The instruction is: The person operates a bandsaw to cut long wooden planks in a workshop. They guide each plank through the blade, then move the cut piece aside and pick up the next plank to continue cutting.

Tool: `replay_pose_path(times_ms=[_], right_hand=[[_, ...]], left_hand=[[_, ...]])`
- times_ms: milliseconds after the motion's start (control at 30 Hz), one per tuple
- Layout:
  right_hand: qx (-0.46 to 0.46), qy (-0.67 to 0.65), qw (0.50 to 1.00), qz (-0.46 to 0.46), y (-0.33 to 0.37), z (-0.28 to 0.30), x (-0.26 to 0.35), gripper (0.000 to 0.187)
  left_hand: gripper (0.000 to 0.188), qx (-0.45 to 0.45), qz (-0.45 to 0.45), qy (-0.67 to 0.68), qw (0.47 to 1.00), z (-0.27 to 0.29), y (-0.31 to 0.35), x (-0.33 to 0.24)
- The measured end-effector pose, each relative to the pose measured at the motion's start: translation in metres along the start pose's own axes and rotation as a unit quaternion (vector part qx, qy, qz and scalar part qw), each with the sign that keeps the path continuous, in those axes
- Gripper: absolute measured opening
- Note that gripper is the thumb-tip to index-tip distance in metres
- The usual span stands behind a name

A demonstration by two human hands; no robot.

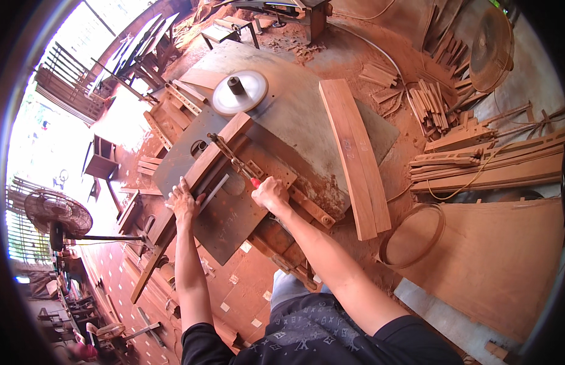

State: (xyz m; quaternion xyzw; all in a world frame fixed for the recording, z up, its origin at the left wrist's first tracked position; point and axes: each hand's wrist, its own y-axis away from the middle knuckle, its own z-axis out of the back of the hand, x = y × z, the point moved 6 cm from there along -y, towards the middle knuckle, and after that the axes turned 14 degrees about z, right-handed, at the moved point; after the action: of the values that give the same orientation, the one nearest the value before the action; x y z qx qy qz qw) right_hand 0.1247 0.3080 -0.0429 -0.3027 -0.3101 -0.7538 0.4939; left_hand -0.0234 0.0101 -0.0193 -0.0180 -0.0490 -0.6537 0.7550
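Hands on jig | left hand [184,202] flat, fingers spread, pressing wooden rail [200,170] on metal surface [306,109] | right hand [270,192] closed round red-handled clamp lever [254,181], centre | best keep rail seated tight before locking | loose planks [355,158] right

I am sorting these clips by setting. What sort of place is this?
Most likely a woodworking shop: a metal machine table with a round cutter disc, stacked wooden planks, and reddish sawdust on the floor. Both hands work at a wooden strip.
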Motion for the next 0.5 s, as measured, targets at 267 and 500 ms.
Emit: replay_pose_path(times_ms=[267, 500], right_hand=[[-0.022, 0.04, 0.999, -0.024, -0.026, -0.046, -0.022, 0.03], [-0.108, 0.067, 0.992, 0.006, -0.02, -0.03, -0.021, 0.04]], left_hand=[[0.106, 0.043, 0.001, 0.001, 0.999, 0.012, 0.004, -0.009], [0.108, 0.038, -0.016, -0.015, 0.999, 0.019, 0.0, -0.025]])
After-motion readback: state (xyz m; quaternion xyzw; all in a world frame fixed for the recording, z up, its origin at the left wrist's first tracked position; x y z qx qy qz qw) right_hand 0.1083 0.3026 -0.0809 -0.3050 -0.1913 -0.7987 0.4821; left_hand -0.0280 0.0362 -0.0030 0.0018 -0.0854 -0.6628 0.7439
